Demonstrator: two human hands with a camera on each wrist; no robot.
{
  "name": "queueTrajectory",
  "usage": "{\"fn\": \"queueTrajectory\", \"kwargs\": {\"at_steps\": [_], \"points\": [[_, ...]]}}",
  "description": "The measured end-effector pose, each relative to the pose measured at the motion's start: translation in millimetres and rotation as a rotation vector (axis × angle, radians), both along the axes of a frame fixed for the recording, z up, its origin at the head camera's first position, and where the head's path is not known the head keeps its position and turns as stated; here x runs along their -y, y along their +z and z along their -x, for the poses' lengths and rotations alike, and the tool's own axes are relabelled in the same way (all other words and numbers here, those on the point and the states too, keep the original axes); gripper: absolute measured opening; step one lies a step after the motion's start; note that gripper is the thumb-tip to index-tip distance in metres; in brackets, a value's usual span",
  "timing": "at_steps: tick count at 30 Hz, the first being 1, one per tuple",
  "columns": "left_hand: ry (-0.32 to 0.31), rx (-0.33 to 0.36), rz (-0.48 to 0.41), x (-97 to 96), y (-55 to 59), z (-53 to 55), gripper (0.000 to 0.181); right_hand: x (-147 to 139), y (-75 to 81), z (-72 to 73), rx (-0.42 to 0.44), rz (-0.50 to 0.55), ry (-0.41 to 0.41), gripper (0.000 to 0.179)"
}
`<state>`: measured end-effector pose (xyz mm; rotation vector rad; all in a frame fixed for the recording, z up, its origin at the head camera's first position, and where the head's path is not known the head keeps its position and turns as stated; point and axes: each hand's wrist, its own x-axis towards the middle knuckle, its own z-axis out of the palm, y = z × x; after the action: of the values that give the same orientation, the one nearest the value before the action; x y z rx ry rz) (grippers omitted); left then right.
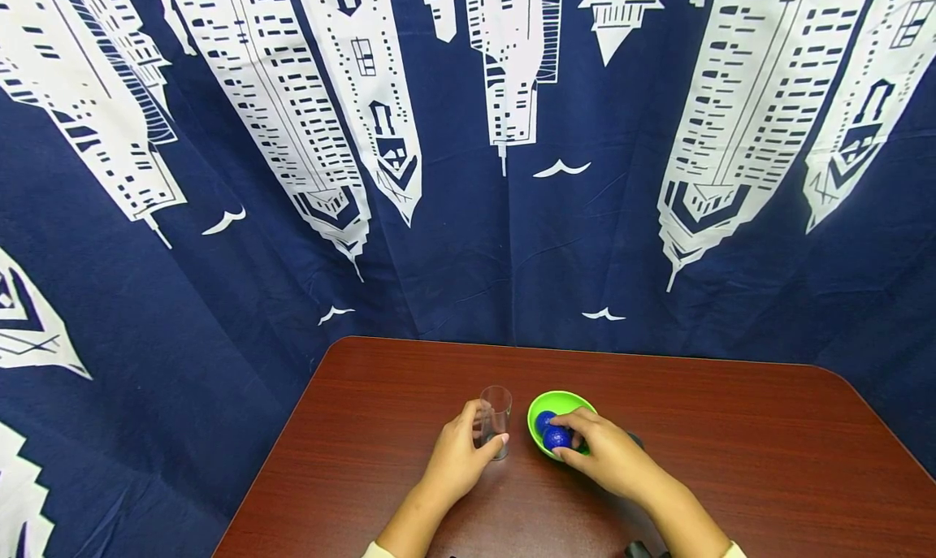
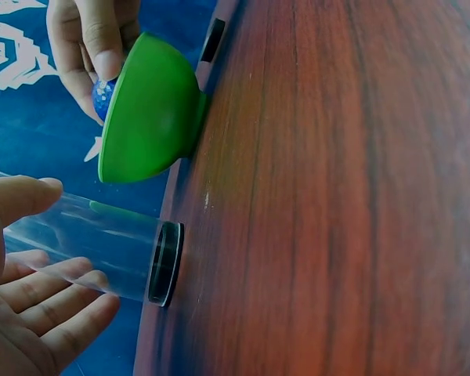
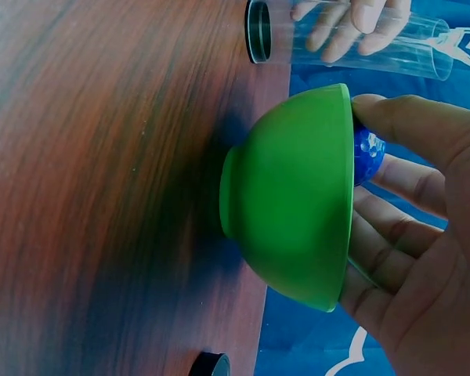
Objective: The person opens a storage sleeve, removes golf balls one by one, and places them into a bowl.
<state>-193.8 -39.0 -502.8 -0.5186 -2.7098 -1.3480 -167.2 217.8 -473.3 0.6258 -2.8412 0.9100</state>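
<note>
A tall clear cup (image 1: 497, 416) with a dark base (image 2: 167, 265) stands upright on the table. My left hand (image 1: 461, 452) is around it, thumb on the near side, fingers on the other. To its right sits a green bowl (image 1: 561, 397) holding two blue golf balls. My right hand (image 1: 610, 454) reaches over the bowl's rim and pinches the nearer golf ball (image 1: 556, 438) between thumb and fingers. The other golf ball (image 1: 544, 421) lies just behind it. In the right wrist view the bowl (image 3: 298, 196) hides the lower part of the pinched golf ball (image 3: 368, 153).
The reddish-brown wooden table (image 1: 731, 428) has rounded far corners. A small black object (image 3: 210, 365) lies beyond the bowl, mostly hidden by my right hand in the head view. Another dark object (image 1: 638, 550) shows at the near edge. Behind hangs a blue cloth (image 1: 468, 257) printed with white buildings.
</note>
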Motion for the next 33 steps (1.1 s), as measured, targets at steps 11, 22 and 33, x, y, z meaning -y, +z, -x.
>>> {"fn": "queueTrajectory", "kwargs": {"at_steps": [11, 22, 33], "points": [[-0.018, 0.022, -0.030, -0.6, -1.8, 3.5, 0.046, 6.9, -4.7, 0.4, -0.061, -0.055, -0.047, 0.024], [-0.035, 0.020, -0.037, -0.4, -3.8, 4.1, 0.049, 9.1, -7.8, 0.1, -0.073, -0.051, -0.074, 0.023], [-0.020, 0.017, -0.051, -2.1, -7.1, 6.4, 0.055, 8.4, -7.4, 0.5, -0.053, -0.040, -0.077, 0.024]]}}
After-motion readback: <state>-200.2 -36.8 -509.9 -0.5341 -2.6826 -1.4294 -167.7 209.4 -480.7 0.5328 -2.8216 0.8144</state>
